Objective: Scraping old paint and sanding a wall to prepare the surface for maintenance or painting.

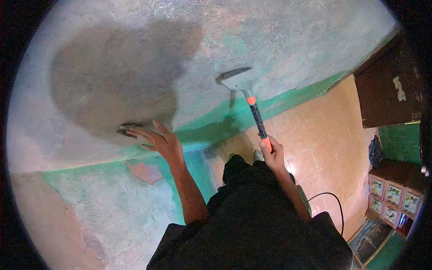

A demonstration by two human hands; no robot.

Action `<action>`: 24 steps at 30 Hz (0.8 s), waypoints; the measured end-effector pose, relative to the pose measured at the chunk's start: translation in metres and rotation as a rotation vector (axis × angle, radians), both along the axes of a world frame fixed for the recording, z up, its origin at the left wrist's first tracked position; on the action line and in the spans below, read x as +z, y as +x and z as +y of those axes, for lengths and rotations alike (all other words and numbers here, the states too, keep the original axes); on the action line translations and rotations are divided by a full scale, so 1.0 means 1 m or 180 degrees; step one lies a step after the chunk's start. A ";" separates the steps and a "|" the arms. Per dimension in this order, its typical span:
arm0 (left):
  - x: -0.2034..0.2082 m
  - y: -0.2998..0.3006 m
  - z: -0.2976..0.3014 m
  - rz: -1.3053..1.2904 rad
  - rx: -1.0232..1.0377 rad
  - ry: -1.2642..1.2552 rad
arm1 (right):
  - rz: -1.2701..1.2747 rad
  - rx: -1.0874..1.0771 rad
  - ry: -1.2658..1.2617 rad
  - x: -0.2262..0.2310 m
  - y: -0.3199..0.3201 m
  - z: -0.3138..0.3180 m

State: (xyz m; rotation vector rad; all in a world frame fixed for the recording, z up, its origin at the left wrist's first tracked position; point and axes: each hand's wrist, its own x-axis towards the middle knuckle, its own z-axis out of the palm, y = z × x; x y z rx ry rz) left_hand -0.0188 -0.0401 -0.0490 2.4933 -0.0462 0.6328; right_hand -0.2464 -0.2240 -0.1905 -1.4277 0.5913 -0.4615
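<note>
My right hand is wrapped round the orange end of a long-handled scraper with a black and orange handle. Its wide grey head points up at the wall, which has patchy grey-white paint with green and pinkish traces. A dark shadow lies along the blade's edge, so I cannot tell whether it touches. To the left, my left hand has its fingers stretched out and apart, with the tips at the wall's surface. A small dark shape shows by those fingertips; whether it is shadow or an object is unclear.
Another wall face with peeling paint stands at lower left. Tan floor tiles spread to the right, crossed by a black cable. A dark brown panel, a small drawer cabinet and a framed picture are at far right.
</note>
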 end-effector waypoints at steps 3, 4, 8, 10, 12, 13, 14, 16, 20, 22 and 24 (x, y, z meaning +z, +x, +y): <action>0.001 0.000 -0.002 0.0032 0.0034 -0.0026 | -0.0112 -0.0049 0.0267 -0.003 -0.002 0.004; 0.001 0.001 -0.003 0.0082 0.0066 0.0005 | -0.0203 -0.0052 0.0370 -0.001 -0.001 0.005; -0.002 0.005 -0.004 0.0062 0.0110 0.0080 | -0.0176 0.0027 0.0733 0.006 -0.001 0.008; 0.000 0.003 -0.006 0.0063 0.0136 -0.0029 | -0.0181 0.0132 0.0529 0.009 0.001 0.006; -0.002 0.004 -0.005 0.0024 0.0125 -0.0012 | -0.0156 0.0094 0.0502 0.019 0.008 0.003; -0.003 0.005 -0.004 -0.0024 0.0131 -0.0010 | -0.0137 0.0075 0.0461 0.022 0.011 0.003; -0.003 0.005 -0.005 -0.0019 0.0116 -0.0004 | -0.0133 0.0059 0.0467 0.020 0.010 0.003; -0.004 0.005 -0.006 0.0007 0.0089 -0.0044 | -0.0095 0.0089 0.0591 0.014 0.008 0.006; -0.010 0.008 -0.002 -0.0012 0.0092 -0.0059 | -0.0097 0.0002 0.0569 0.005 0.003 0.015; -0.012 0.008 0.003 0.0073 0.0076 0.0010 | -0.0106 0.0190 0.0818 0.014 0.004 0.010; -0.009 0.010 -0.001 0.0065 0.0120 0.0002 | -0.0053 0.0176 0.0851 0.010 0.002 0.014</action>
